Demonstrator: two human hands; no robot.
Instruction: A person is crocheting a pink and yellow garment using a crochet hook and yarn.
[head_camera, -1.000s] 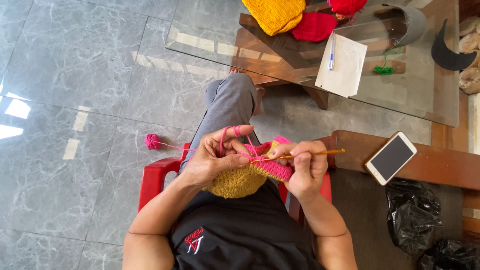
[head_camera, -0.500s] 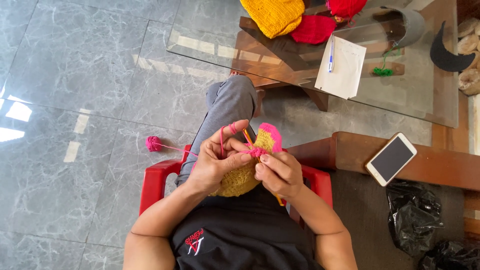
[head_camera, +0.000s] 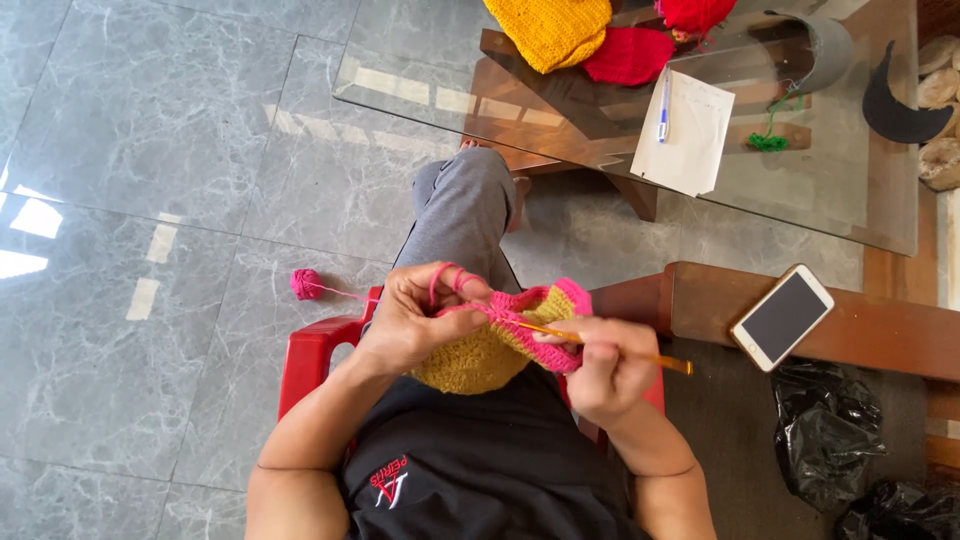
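Two hands (head_camera: 420, 325), ribbed yellow-pink crochet (head_camera: 500, 345)

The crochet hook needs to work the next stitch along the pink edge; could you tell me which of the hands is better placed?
Right hand: it holds the crochet hook at the pink edge.

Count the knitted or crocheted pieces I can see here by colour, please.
Yellow with pink edge, held by the left hand and right hand: 1
Plain yellow, on the glass table: 1
Red, on the table: 2
Total: 4
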